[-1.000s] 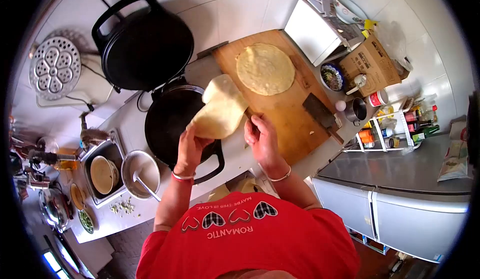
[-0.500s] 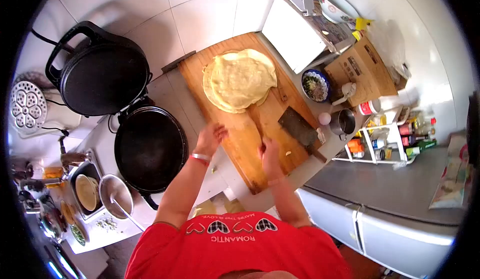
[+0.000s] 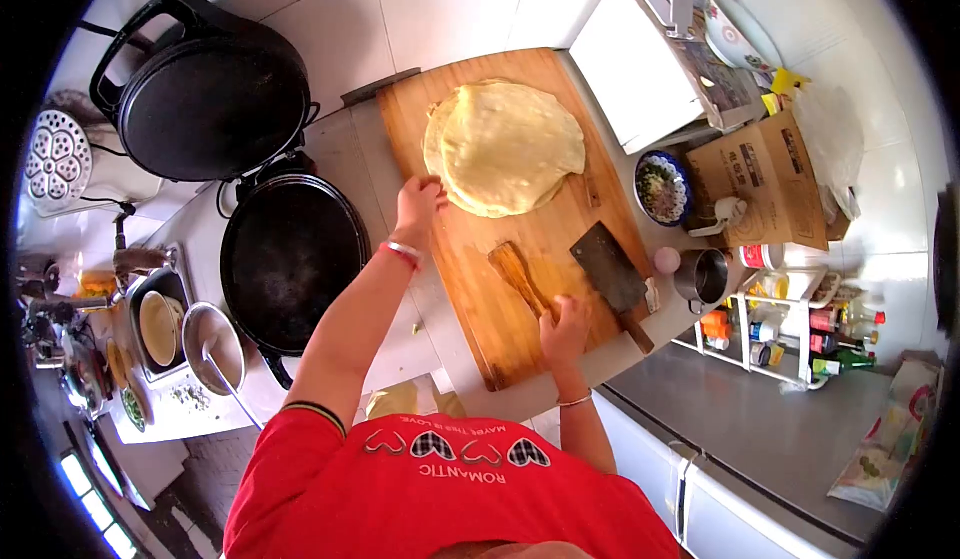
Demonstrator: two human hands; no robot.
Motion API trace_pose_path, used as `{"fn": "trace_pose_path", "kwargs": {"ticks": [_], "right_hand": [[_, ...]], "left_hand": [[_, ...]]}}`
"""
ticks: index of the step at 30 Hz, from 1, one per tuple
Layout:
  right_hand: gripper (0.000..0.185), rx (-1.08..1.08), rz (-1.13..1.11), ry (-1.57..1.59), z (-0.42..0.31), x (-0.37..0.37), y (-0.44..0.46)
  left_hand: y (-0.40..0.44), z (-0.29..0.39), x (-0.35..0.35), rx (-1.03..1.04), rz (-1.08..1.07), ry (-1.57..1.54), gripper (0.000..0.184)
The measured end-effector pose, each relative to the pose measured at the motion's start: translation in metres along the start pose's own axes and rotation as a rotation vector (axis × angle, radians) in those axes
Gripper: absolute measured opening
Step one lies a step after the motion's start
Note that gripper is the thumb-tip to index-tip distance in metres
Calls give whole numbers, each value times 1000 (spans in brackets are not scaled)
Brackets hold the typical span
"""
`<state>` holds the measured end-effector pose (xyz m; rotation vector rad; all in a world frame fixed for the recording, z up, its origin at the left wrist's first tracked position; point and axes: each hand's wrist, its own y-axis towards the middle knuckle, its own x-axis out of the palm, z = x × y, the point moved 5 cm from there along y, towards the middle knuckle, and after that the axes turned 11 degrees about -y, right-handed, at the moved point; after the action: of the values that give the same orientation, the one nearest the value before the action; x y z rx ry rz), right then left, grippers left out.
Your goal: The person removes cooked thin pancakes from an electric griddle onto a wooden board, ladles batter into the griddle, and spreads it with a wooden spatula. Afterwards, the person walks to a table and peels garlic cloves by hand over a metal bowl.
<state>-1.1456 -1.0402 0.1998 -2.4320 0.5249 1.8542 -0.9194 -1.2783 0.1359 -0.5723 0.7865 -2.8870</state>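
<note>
A stack of thin pale flatbreads (image 3: 515,149) lies on the upper part of a wooden cutting board (image 3: 470,334). My left hand (image 3: 420,206) is at the stack's left edge, fingers loosely bent and partly apart; whether they touch the dough is hard to tell. Lower on the board, my right hand (image 3: 565,331) grips the narrow end of a wooden spatula (image 3: 515,271), whose broad end points up and left. A cleaver (image 3: 608,267) lies to the right of that hand, its handle reaching past the board's edge.
On the left stands an electric griddle (image 3: 292,264) with its lid (image 3: 215,109) raised. A blue-rimmed bowl (image 3: 662,188) of chopped filling, a small metal pot (image 3: 702,277) and a cardboard box (image 3: 765,179) stand right of the board. Farther right is a bottle rack (image 3: 790,329).
My left hand has moved up to the flatbread stack's edge. The wooden spatula in my right hand has swung clear of the stack, and its broad end now shows. The camera view has shifted.
</note>
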Motion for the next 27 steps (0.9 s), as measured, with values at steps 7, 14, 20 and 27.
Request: {"fn": "trace_pose_path", "kwargs": {"ticks": [7,14,20,27], "right_hand": [[24,-311,38,191,-60,32,139],[32,-445,46,87,-124,99,316],[25,-514,-127,-168,-144,138,369],[3,-636,-5,181,-138,97,367]], "left_hand": [[102,-42,-2,312,217,395,24],[92,-32,24,79,251,404,15],[53,24,48,388,167,730,14],[17,31,52,645,54,450,8]]}}
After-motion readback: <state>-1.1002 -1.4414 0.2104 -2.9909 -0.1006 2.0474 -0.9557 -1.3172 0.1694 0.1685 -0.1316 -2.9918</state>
